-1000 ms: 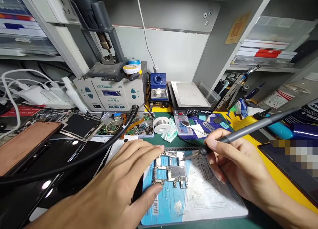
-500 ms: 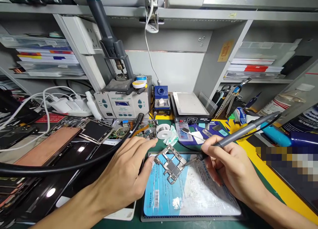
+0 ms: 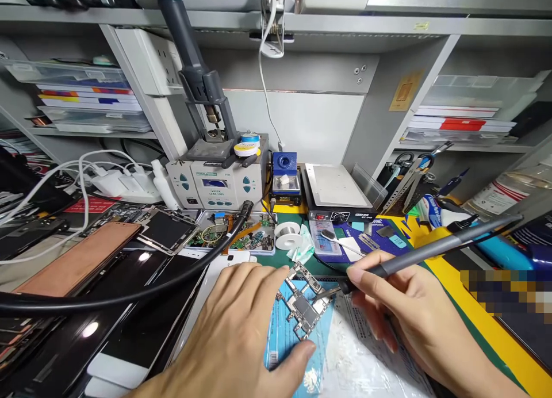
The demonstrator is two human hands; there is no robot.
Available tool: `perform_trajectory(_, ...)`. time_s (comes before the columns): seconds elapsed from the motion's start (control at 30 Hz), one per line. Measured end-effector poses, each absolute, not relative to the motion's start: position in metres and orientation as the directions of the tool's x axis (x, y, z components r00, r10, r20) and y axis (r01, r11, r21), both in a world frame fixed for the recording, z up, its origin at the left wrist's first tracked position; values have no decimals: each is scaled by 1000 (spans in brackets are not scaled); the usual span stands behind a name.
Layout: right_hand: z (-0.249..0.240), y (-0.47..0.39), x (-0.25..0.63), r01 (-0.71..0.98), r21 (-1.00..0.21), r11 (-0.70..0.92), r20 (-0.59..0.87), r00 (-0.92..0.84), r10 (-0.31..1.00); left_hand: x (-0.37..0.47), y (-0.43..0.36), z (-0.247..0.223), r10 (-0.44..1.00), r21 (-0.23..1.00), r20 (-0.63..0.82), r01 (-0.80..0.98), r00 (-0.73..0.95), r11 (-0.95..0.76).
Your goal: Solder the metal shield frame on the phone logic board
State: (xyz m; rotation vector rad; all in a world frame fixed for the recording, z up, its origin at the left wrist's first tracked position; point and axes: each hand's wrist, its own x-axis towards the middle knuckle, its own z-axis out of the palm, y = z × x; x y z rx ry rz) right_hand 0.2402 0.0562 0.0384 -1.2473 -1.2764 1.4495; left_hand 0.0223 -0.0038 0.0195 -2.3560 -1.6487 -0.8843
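Note:
A small circuit board [image 3: 306, 309] lies tilted on a blue and white plastic-wrapped pad [image 3: 362, 358]. My left hand [image 3: 245, 323] is spread beside it, index fingertip at the board's upper left corner and thumb just below the board. Whether those fingertips press on it cannot be told. My right hand [image 3: 401, 300] grips a dark grey soldering iron [image 3: 409, 257] like a pen. The iron's tip reaches over the middle of the board, close to its large chip.
Behind the board stand a solder spool [image 3: 288, 235], a grey rework station [image 3: 218, 182] and a flat heating plate [image 3: 336, 185]. A thick black hose [image 3: 172, 286] crosses the left side above several phone parts. Bottles and tools stand at the right.
My left hand has moved nearer, its thumb now below the board. The iron's tip has shifted from the board's right edge toward its middle. The view has shifted a little.

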Motion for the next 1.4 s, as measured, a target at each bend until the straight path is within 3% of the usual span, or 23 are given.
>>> perform_trajectory(0.37, 39, 56, 241, -16, -973, -231, -227, -145, 963, 23, -1, 12, 800, 251, 564, 881, 204, -401)
perform_trajectory(0.6, 24, 58, 252, -84, -955, -284, -259, -229, 938, 24, -6, 19, 774, 225, 595, 879, 218, -421)
perform_trajectory(0.8, 36, 66, 247, -41, -982, -184, -173, -191, 966, 27, -1, 15, 754, 191, 604, 871, 260, -453)
perform_trajectory(0.97, 44, 65, 246, -31, -990, -137, -130, -163, 978, 23, -3, 19, 779, 259, 567, 841, 266, -476)
perform_trajectory(1.13, 24, 61, 253, -85, -972, -220, -198, -211, 957, 16, -4, 17, 812, 290, 511, 833, 282, -472)
perform_trajectory(1.4, 22, 57, 252, -138, -954, -267, -223, -271, 936, 15, -2, 11, 780, 281, 542, 808, 312, -518)
